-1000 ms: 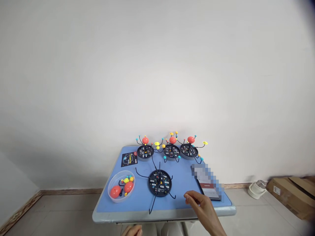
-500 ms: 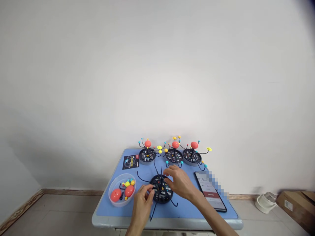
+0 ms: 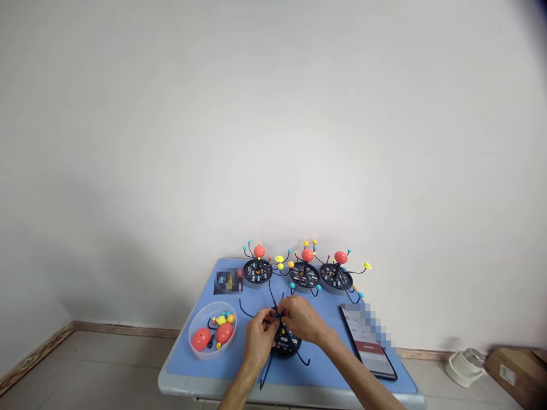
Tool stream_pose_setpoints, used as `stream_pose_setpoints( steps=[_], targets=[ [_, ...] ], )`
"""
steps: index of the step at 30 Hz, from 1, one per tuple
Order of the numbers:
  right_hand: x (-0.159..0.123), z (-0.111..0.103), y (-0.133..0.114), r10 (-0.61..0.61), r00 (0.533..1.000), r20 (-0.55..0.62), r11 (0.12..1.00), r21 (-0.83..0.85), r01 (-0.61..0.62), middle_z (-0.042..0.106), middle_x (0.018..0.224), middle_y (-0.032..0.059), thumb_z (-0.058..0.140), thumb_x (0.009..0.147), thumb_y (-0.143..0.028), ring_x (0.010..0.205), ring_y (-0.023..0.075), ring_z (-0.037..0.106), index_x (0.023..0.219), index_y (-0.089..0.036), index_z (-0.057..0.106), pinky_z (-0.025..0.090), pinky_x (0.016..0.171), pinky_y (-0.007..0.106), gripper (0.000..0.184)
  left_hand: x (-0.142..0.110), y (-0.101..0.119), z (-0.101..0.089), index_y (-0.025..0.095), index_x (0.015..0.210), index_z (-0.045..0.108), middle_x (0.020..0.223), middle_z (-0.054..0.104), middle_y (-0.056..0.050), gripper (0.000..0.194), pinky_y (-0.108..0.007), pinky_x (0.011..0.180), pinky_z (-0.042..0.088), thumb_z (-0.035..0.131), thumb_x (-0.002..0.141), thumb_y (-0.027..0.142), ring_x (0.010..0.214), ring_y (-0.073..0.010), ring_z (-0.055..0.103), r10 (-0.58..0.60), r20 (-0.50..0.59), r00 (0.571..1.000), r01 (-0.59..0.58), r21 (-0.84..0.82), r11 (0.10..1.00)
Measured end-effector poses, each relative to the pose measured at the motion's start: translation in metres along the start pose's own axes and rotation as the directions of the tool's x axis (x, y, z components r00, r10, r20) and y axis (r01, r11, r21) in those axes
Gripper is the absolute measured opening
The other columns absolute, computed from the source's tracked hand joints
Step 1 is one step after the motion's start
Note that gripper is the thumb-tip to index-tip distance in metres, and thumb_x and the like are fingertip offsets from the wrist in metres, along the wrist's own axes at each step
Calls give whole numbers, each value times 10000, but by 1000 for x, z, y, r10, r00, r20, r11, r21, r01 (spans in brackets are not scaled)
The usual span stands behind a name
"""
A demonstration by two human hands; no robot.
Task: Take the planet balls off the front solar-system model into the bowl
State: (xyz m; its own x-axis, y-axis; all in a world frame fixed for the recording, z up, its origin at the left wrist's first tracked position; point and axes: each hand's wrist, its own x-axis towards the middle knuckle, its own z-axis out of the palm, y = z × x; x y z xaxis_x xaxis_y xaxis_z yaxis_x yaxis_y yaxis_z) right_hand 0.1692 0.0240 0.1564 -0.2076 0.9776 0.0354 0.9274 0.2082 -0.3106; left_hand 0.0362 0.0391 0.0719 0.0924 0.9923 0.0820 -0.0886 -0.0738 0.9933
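A solar system model's round black base [image 3: 287,347] stands near the middle front of the table, with several thin curved black rods [image 3: 265,370] fanning out from its centre. My left hand [image 3: 260,336] comes in from the left, thumb and fingers pinched on the black rods at the hub. From the right, my right hand [image 3: 302,316] reaches over the base and pinches the same black pieces. The fingertips almost meet and hide most of the hub. A clear round dish [image 3: 191,336] to the left holds red half-balls [image 3: 201,339], small coloured balls and black parts.
Three assembled models with red balls [image 3: 258,251] stand along the back edge by the wall. A dark printed card [image 3: 228,282] lies at the back left. On the right lies a phone [image 3: 368,344]. A cardboard box [image 3: 515,373] sits on the floor.
Both hands have closed in on the hub. My left hand moved right and up; my right hand moved slightly down, its fingers now pinching the rods. The view shifted a little.
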Motion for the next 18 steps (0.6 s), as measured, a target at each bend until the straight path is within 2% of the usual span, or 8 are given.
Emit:
stream_pose_setpoints(
  steps=[7,13,18],
  targets=[
    [-2,5,2,16,1000,-22,1000,15,-15,715,918,59,563,790,-127,890,181,629,944,-194,739,370,704,235,243,9,-9,4,159,732,648,537,560,55,305,-179,368,260,723,644,440,367,-57,421,13,52,999,-9,-74,997],
    [-1,10,4,-8,998,-56,1000,7,8,713,914,72,554,845,-174,913,190,620,921,-181,746,383,736,249,206,13,-11,3,158,762,651,449,517,69,411,-185,378,280,743,631,537,375,-85,433,-4,87,996,14,-120,993],
    [0,11,2,15,999,-47,1000,-18,-15,726,909,82,542,819,-138,905,193,629,901,-165,751,386,740,248,226,14,-10,4,156,691,642,445,539,50,458,-194,415,303,747,613,595,395,-84,432,-3,66,998,12,-138,990]
  ],
)
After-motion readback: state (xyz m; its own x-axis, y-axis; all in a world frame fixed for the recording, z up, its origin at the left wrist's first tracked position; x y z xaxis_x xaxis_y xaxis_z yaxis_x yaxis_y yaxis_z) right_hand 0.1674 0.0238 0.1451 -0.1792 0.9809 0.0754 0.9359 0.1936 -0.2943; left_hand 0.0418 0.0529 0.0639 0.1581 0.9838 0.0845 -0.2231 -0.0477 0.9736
